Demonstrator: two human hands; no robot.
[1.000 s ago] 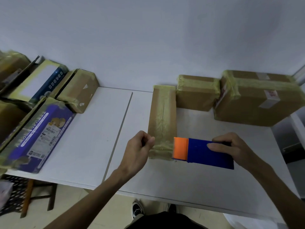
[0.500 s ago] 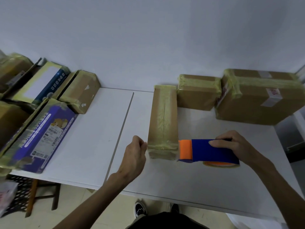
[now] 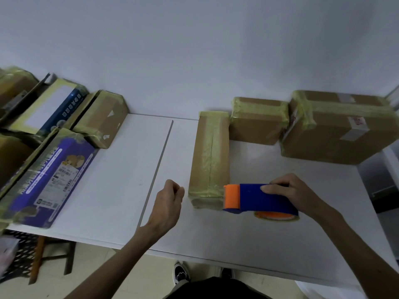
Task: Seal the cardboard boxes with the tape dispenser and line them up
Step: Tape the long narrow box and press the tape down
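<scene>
One second before, the left hand pinched the near end of the narrow box. Now it is off the box, just to its left, with the fingers curled into the palm and nothing seen inside them. The right hand grips the tape dispenser from above, with the thumb lying on its blue top. The dispenser has tilted since then, so the tape roll now shows under it. Its orange end points left, away from the grip, and lies just beside the near right corner of the narrow box; whether they touch I cannot tell.

The narrow box lies between the two hands. Beyond the grip, at the wall, a medium box stands against the far end of the narrow box. A large box is to the right of the medium box. Both are wrapped with tape. Far left of the grip, across the white table, a purple printed box and a brown box lie among others.

The right fingertips are hidden behind the dispenser, and the roll is mostly covered. The left pile is blurred and cut by the frame edge.
</scene>
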